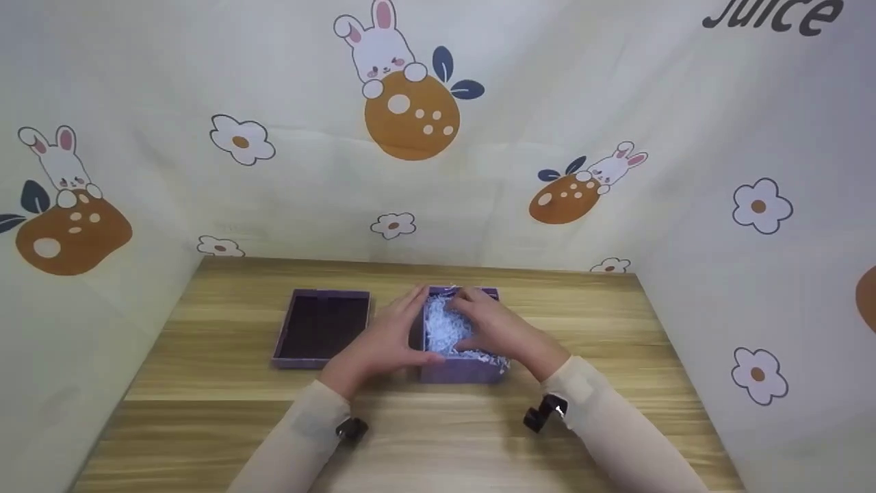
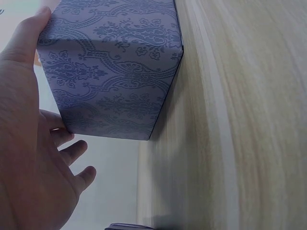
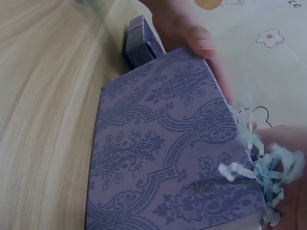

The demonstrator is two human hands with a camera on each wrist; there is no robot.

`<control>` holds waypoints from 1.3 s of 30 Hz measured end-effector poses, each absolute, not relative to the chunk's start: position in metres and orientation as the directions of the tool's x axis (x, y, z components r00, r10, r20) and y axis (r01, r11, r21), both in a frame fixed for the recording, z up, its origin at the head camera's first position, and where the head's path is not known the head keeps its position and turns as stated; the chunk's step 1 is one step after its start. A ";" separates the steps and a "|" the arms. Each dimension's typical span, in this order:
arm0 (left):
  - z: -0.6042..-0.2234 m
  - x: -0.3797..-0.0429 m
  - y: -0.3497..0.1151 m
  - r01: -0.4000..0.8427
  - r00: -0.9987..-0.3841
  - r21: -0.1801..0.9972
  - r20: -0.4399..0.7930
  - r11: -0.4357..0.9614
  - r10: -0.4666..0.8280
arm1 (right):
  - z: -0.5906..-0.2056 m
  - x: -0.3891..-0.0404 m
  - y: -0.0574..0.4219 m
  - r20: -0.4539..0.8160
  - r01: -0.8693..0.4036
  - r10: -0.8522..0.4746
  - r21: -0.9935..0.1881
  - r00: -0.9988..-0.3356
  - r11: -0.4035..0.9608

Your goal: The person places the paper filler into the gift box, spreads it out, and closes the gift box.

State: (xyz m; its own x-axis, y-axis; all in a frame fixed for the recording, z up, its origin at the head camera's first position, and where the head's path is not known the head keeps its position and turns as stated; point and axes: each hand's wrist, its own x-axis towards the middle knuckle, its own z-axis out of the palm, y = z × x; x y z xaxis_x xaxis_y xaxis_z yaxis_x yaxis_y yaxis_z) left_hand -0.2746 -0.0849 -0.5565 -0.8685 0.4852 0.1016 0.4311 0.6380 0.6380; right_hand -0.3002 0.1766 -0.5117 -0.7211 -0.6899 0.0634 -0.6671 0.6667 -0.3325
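A purple patterned box stands on the table, filled with pale blue shredded paper. My left hand grips the box's left side, thumb at the near rim and fingers towards the far corner. In the left wrist view, the same left hand lies along the box, thumb on one edge. My right hand is over the box's right half, its bent fingers and thumb in the shredded paper. In the right wrist view, strands of shredded paper hang over the rim beside the blurred right hand.
A shallow purple lid with a dark inside lies to the left of the box, inside up. Printed cloth walls with bunnies and oranges enclose the wooden table at the back and both sides.
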 end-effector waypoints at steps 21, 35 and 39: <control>-0.553 -0.271 -0.083 0.376 -0.888 0.659 0.055 0.651 0.457 | -0.490 -0.269 0.244 0.131 -0.594 -0.693 -0.640 -0.709 0.487; -0.556 -0.273 -0.083 0.391 -0.884 0.639 0.061 0.662 0.463 | -0.505 -0.257 0.258 0.120 -0.552 -0.691 -0.704 -0.713 0.447; -0.557 -0.273 -0.083 0.387 -0.886 0.642 0.060 0.662 0.460 | -0.500 -0.258 0.256 0.090 -0.509 -0.686 -0.741 -0.722 0.438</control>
